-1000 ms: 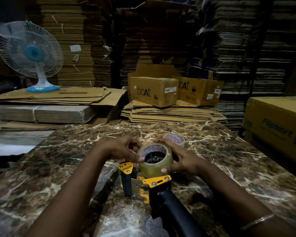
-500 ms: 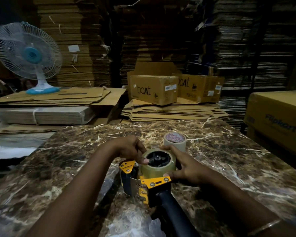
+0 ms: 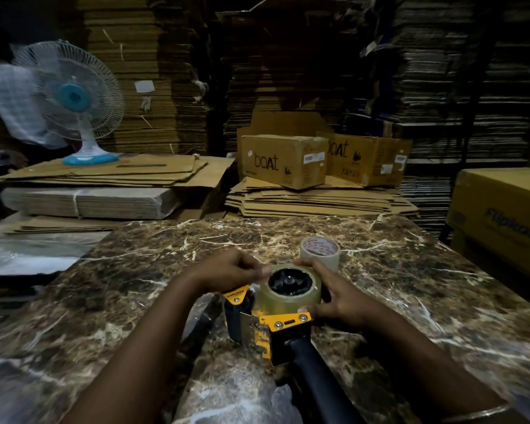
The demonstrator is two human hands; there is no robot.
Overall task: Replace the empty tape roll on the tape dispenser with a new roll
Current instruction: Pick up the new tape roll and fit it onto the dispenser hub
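A yellow and black tape dispenser (image 3: pixel 288 324) lies on the marble table (image 3: pixel 410 286), its black handle pointing toward me. A clear new tape roll (image 3: pixel 289 298) sits down over the dispenser's black hub. My right hand (image 3: pixel 337 293) cups the roll's right side, thumb at its lower edge. My left hand (image 3: pixel 233 270) pinches at the roll's left edge, just above the yellow front plate; what its fingertips grip is blurred. An empty tape core (image 3: pixel 319 251) with red print stands on the table just behind the roll.
Crumpled clear plastic (image 3: pixel 251 396) lies on the table near me. Two "boat" cartons (image 3: pixel 283 160) rest on flattened cardboard behind the table. A white and blue fan (image 3: pixel 74 102) stands far left, a person behind it. A yellow box (image 3: pixel 502 215) sits at the right.
The new roll went from tilted above the hub to pushed down over it. My left hand slid to the roll's left edge. The view came closer.
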